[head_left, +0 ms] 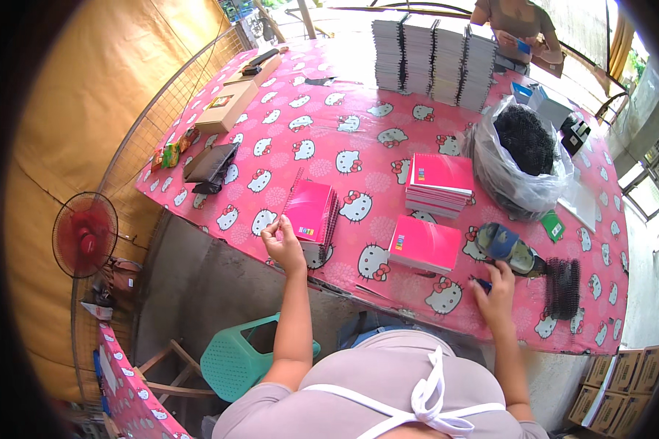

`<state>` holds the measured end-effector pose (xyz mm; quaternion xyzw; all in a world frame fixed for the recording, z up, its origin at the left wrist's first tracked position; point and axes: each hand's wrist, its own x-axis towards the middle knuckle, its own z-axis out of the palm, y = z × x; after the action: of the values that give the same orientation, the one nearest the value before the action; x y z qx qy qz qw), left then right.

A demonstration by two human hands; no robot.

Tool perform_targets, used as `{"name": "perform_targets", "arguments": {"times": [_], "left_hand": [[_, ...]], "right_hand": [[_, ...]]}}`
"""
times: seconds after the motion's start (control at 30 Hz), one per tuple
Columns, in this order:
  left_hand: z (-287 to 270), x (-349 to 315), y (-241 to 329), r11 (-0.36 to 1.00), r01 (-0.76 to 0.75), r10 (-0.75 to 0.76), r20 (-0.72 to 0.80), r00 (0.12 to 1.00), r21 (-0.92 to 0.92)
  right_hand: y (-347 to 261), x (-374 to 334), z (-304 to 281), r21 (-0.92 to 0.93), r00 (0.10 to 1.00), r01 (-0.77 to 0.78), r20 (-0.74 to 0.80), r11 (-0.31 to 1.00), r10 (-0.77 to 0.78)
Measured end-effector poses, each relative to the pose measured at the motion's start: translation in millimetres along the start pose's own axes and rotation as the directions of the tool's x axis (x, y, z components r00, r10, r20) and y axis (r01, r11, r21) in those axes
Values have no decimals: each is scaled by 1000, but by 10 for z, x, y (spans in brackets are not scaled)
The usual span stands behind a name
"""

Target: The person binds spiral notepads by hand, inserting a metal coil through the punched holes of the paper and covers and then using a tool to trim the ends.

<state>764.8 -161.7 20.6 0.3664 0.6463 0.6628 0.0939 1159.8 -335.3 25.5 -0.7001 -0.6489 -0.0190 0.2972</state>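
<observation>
A pink spiral notebook (311, 208) tops a small stack left of centre, its dark coil sticking out past the far end. My left hand (284, 243) is closed at the notebook's near left corner, fingertips pinched on the coil edge. Over by the right side of the table, my right hand (498, 294) curls around a small blue-handled tool (483, 284), mostly hidden by the fingers. Just beyond those fingertips lies a blue and beige object (504, 245), its kind unclear. Between my hands sit two piles of pink pads, a nearer pile (425, 243) and a farther pile (438, 179).
Black coils (562, 289) lie at the right edge, and a plastic bag (520, 194) bulges with more. Tall stacks of bound books (432, 62) stand at the back near another person (516, 33). A green stool (231, 358) and a fan (86, 234) are at left.
</observation>
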Motion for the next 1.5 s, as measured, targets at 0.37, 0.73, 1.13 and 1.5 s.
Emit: {"name": "perform_targets", "arguments": {"times": [0.37,0.73,1.13,1.5], "left_hand": [[-116,-43,-125,954,-199,190,61,980,226],[576,-1395,1067,941,-50,310,790,530,-336],[728,-1442,1553,822,-514,436,852,291,-245],[775,-1498,1482,820,-485,492,807,327,-304]], "right_hand": [[-347,649,413,420,902,-431,210,799,377],[-721,683,481,742,987,-119,14,660,162],[1445,242,-520,-358,764,-645,-260,676,591],[1738,148,-635,-366,816,-577,-212,730,538]]}}
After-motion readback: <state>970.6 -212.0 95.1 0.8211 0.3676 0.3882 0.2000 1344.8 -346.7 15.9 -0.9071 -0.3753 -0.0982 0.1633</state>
